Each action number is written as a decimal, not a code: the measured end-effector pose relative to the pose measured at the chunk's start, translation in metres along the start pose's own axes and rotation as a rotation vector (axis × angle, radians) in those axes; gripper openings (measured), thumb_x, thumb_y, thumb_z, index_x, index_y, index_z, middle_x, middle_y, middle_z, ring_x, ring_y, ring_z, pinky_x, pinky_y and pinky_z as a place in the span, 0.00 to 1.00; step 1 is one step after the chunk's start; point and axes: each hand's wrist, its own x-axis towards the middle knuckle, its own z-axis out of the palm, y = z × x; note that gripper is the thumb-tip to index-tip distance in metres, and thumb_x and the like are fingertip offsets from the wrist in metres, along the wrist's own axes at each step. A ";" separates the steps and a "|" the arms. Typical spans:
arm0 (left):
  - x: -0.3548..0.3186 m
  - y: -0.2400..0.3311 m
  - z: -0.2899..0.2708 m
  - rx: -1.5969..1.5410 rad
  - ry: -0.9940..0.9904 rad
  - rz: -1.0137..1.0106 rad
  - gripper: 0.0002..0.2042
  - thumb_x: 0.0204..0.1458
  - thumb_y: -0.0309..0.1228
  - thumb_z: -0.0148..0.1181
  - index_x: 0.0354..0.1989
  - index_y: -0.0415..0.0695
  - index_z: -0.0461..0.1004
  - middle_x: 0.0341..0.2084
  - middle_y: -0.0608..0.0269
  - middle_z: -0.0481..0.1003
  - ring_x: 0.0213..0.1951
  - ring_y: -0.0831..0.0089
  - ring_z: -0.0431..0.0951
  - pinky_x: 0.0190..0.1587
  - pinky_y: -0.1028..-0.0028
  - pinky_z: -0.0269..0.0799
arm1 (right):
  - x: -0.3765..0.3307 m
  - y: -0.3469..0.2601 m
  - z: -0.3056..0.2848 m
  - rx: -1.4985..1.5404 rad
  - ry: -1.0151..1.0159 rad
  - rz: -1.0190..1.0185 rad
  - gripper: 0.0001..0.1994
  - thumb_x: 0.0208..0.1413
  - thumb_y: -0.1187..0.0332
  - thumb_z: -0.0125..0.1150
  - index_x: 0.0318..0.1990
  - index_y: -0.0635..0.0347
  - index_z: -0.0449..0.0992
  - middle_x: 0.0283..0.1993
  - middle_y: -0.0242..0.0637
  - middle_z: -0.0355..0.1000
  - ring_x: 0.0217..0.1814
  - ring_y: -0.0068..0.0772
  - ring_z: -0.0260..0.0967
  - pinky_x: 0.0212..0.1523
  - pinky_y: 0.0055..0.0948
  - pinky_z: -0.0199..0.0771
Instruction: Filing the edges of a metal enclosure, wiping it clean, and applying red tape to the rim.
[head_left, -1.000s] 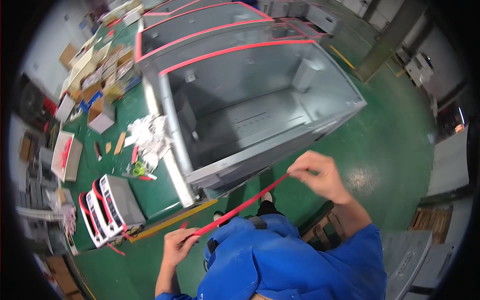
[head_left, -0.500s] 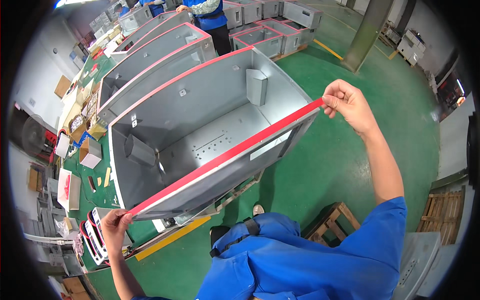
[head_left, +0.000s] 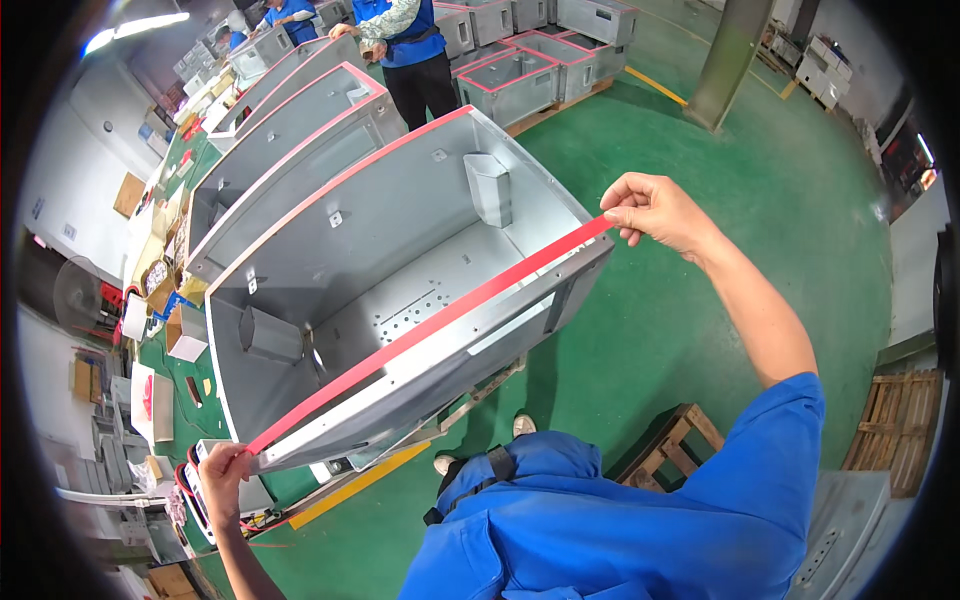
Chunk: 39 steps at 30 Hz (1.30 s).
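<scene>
A red strip [head_left: 430, 323], probably tape, is stretched between my hands along the near side of an open grey metal cabinet [head_left: 385, 195]. My left hand [head_left: 222, 482] pinches its lower end by the cabinet's near left corner. At the near right corner, my right hand [head_left: 655, 212] grips the other end between thumb and fingers. Between the hands, the strip crosses in front of the cabinet's interior, and the pale near rim [head_left: 400, 372] shows below it. Contact between strip and rim is unclear. The far rim carries a pinkish-red strip too.
More open cabinets [head_left: 290, 160] with red-edged rims line up beyond, beside a co-worker [head_left: 405, 45] in blue. On the left, a green workbench [head_left: 172, 375] holds boxes and small parts. A wooden pallet [head_left: 670, 450] lies near my right side. A pillar [head_left: 730, 65] stands farther off.
The strip lay along the near rim before; now it appears shifted inward, exposing the pale rim. Both hands keep their pinch, and the right hand appears farther left. The whole view has shifted slightly.
</scene>
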 end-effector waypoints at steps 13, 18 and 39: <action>-0.002 -0.009 -0.004 -0.215 0.109 -0.190 0.04 0.45 0.24 0.56 0.25 0.36 0.70 0.16 0.63 0.70 0.17 0.79 0.68 0.20 0.82 0.64 | 0.016 0.004 -0.013 -0.108 -0.142 0.079 0.06 0.47 0.70 0.56 0.28 0.63 0.69 0.24 0.32 0.68 0.24 0.19 0.64 0.22 0.18 0.65; -0.006 -0.009 -0.009 -0.281 0.125 -0.209 0.05 0.47 0.25 0.54 0.22 0.38 0.67 0.12 0.64 0.68 0.12 0.81 0.64 0.14 0.83 0.60 | 0.017 0.001 -0.012 -0.170 -0.214 0.089 0.06 0.47 0.70 0.57 0.27 0.63 0.69 0.23 0.32 0.67 0.23 0.18 0.63 0.22 0.18 0.63; -0.007 -0.026 -0.008 -0.338 0.101 -0.235 0.09 0.49 0.30 0.54 0.20 0.43 0.65 0.08 0.70 0.64 0.08 0.85 0.59 0.09 0.86 0.50 | 0.019 0.009 -0.011 -0.223 -0.260 0.055 0.06 0.42 0.71 0.59 0.24 0.65 0.73 0.21 0.31 0.68 0.23 0.17 0.62 0.23 0.18 0.62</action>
